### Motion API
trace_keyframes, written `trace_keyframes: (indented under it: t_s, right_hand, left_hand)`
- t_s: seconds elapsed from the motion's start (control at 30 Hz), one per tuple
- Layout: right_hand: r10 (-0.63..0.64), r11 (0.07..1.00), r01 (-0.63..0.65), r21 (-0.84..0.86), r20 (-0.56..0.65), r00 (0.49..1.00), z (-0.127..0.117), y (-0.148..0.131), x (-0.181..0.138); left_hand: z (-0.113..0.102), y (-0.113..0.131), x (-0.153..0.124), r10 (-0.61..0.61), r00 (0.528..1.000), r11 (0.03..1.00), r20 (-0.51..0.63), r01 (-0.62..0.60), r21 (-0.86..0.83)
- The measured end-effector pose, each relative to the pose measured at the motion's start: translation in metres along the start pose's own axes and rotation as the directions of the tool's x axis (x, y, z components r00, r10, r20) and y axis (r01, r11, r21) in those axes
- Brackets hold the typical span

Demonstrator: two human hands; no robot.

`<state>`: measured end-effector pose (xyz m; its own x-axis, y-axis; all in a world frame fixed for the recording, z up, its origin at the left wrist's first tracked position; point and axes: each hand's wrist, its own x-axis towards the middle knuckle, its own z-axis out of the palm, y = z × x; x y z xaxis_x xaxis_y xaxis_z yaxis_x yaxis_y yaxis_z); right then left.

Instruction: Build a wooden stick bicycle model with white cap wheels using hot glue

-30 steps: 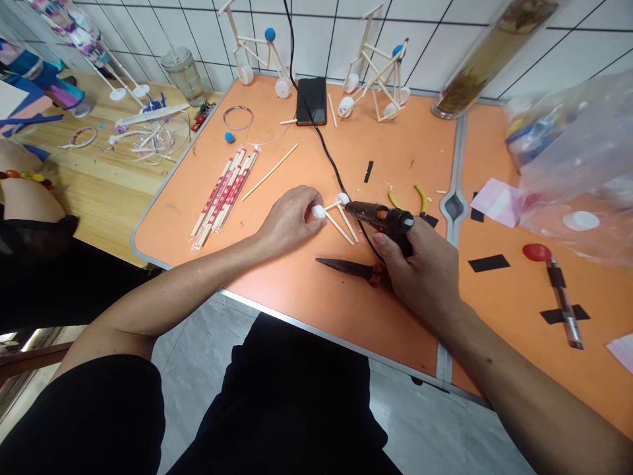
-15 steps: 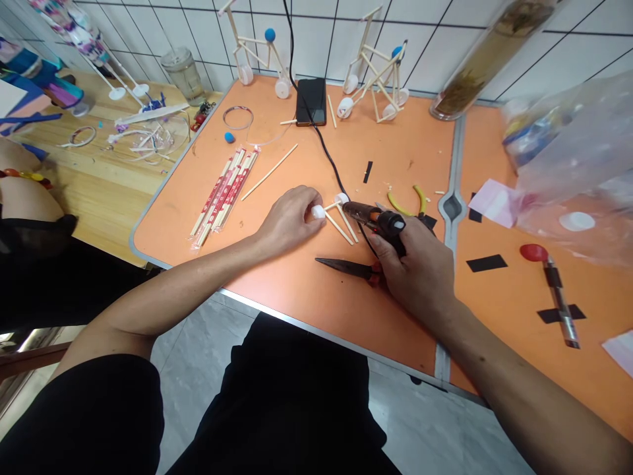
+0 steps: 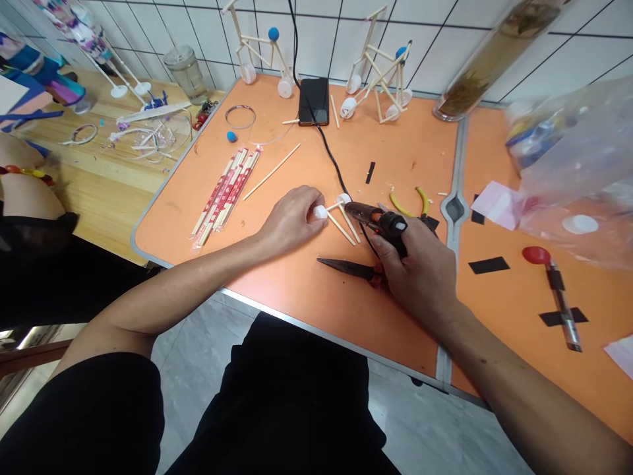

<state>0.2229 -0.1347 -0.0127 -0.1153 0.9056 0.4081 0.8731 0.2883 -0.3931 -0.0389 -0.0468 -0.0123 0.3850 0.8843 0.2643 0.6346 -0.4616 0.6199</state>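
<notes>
My left hand [image 3: 293, 218] pinches a small white wheel [image 3: 320, 212] at one end of a little frame of wooden sticks [image 3: 341, 226]. A second white wheel [image 3: 343, 198] sits at the frame's far end. Wrapped round a black hot glue gun [image 3: 372, 216], my right hand [image 3: 426, 267] keeps the nozzle close beside that second wheel; whether they touch I cannot tell. Dark-jawed pliers [image 3: 346, 266] lie by my right hand, their handles partly hidden under it. Beyond the gun, a yellow-handled tool [image 3: 401, 206] is partly covered by my hand.
Packaged chopsticks [image 3: 225, 194] and a loose stick [image 3: 271, 173] lie to the left. Two stick-built bicycle models [image 3: 270, 63] with white wheels stand at the back, beside a phone [image 3: 314, 102]. A black cord [image 3: 329, 148] crosses the table. A plastic bag [image 3: 573, 158] and a pen [image 3: 564, 307] lie right.
The whole view has shifted very slightly. Both hands, the glue gun and the stick frame keep the same positions relative to one another.
</notes>
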Motion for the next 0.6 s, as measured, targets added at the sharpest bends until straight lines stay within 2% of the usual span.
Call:
trace_keyframes:
  t_s: [0.6]
  right_hand:
    - [-0.016,0.999,0.016,-0.028,-0.008,1.0,0.0,-0.0004,-0.0001]
  left_hand:
    - [-0.0005,0.0015,-0.0004,-0.001,1.0,1.0,-0.004,0.001,-0.013]
